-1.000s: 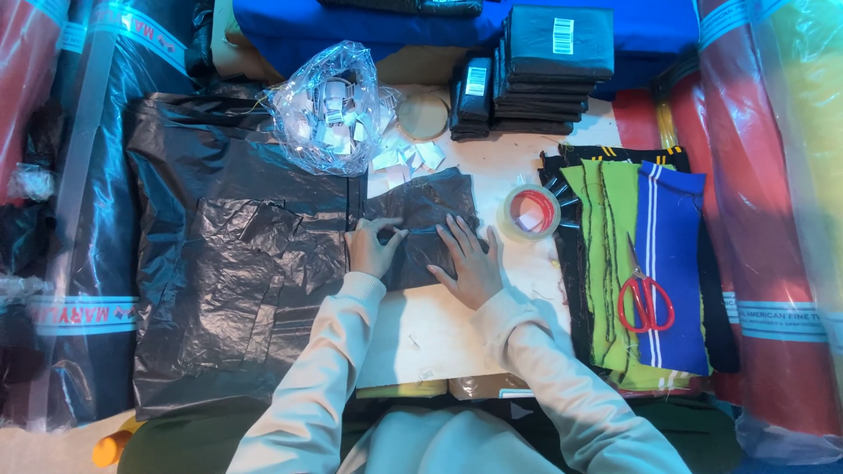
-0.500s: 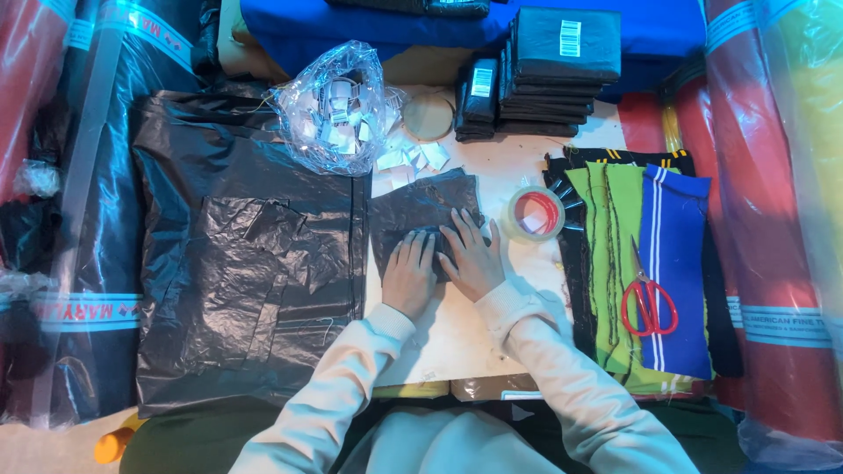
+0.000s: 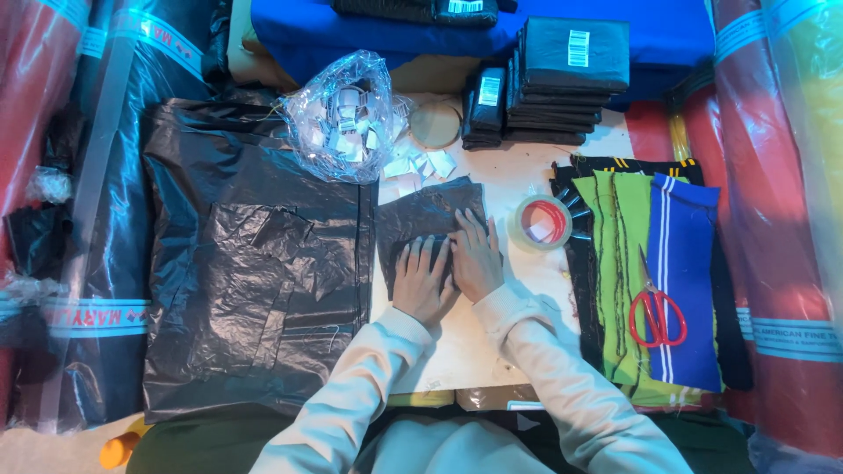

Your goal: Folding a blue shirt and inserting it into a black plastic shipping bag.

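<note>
Black plastic, a small folded bag (image 3: 428, 219), lies at the table's (image 3: 457, 347) centre, and both hands press it flat, apparently to hold the fold. The left hand (image 3: 422, 283) and right hand (image 3: 477, 261) lie side by side, fingers spread, palms down, gripping nothing. A tape roll (image 3: 543, 222) sits at three o'clock within reach, red scissors (image 3: 657, 316) at four o'clock, finished black packets (image 3: 562, 83) stacked at one o'clock.

Bare table (image 3: 457, 347) lies open near the sleeves; tape roll (image 3: 544, 223) and black sheets (image 3: 255, 272) flank the sides.
</note>
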